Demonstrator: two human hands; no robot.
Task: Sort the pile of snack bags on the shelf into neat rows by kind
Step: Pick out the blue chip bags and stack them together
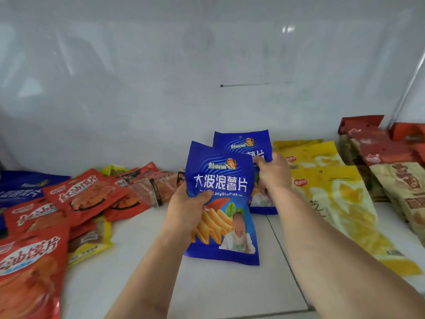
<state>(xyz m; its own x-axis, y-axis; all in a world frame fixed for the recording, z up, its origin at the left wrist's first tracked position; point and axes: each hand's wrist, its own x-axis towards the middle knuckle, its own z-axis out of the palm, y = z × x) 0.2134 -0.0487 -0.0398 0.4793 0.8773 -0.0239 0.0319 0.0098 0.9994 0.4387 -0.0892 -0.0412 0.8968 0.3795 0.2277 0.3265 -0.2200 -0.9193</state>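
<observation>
Blue row under way, left pile waiting.

You've got order on the right: yellow bags [333, 192] lie overlapped in a row, with red-and-beige bags [395, 176] lined up beyond them at the far right of the shelf [230, 291]. The red bags [76, 199] on the left are a loose heap, mixed with small yellow packs [92, 245] and a stray blue bag [23, 187], so I'd call it about half done. Your left hand [186, 212] grips the front blue chip bag [220, 203] by its left edge, thumb across the face, in mid-shelf. Your right hand [273, 171] pinches the second blue bag [243, 143] standing just behind it, beside the yellow row.
</observation>
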